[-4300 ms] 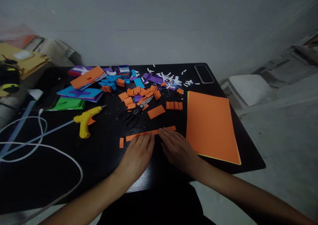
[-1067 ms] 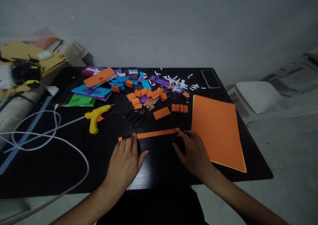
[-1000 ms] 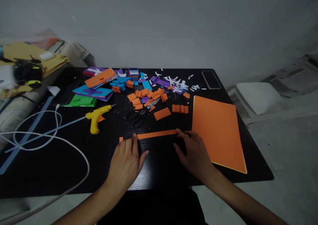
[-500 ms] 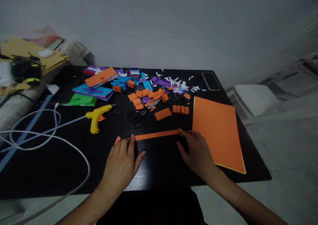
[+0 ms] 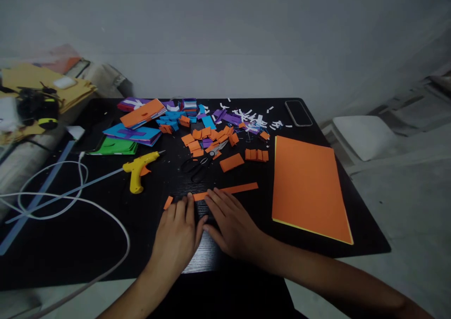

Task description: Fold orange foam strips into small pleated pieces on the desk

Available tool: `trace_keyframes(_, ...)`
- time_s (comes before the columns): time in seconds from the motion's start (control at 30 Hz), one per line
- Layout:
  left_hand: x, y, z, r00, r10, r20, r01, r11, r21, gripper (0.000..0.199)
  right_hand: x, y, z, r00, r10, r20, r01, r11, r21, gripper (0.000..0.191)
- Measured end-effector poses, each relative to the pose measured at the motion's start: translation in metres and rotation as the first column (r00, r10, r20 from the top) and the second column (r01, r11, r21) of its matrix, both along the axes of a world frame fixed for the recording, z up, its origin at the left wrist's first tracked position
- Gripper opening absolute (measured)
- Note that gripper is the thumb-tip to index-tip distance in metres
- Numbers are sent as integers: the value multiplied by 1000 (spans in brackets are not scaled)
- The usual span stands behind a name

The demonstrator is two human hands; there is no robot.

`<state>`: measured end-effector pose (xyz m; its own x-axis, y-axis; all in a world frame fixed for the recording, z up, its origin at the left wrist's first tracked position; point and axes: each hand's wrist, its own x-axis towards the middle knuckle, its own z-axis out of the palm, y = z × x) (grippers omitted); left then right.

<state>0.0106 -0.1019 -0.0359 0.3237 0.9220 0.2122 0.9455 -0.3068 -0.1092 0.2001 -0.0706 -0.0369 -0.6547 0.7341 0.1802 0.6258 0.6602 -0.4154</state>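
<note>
The orange strip (image 5: 244,187) lies on the tabletop (image 5: 70,248), roughly along its near edge. The left hand (image 5: 176,232) rests palm down, fingers straight and thumb out, its fingertips at the strip's left end. The right hand (image 5: 232,222), flat with fingers extended, lies across the strip's middle, grasping nothing; the strip's other end shows beyond it, toward the tabletop's right edge. A small orange piece (image 5: 168,202) sits just beside the left fingertips.

A black table (image 5: 88,248) bears an orange strip (image 5: 244,187), scissors (image 5: 212,153), glue gun (image 5: 138,167) and phone (image 5: 298,113).
</note>
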Motion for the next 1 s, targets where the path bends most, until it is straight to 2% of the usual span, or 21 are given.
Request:
trace_keyframes(0.13,2,0,1,999,30,-14,-31,999,-24,63,11,0,-5,998,-48,28,48,999,1,59)
trace_keyframes(0.4,4,2,2,998,58,18,-56,996,-74,62,68,3,-3,972,-225,69,220,973,70,55)
trace_keyframes(0.53,2,2,1,999,39,12,-38,998,-47,62,85,4,-6,952,-297,77,290,953,89,52)
trace_keyframes(0.67,-4,12,13,1000,26,13,-26,997,-72,59,87,11,-7,950,-310,36,304,946,112,46)
trace_keyframes(0.8,-1,34,30,998,28,50,-21,991,-134,44,81,33,-5,944,-330,-15,330,939,101,33)
trace_keyframes(0.93,20,61,34,989,-68,133,88,984,-156,27,72,57,-1,955,-293,-43,294,956,24,26)
trace_keyframes(1.0,30,74,31,974,-144,177,181,960,-213,21,67,64,0,970,-241,-36,241,971,-13,15)
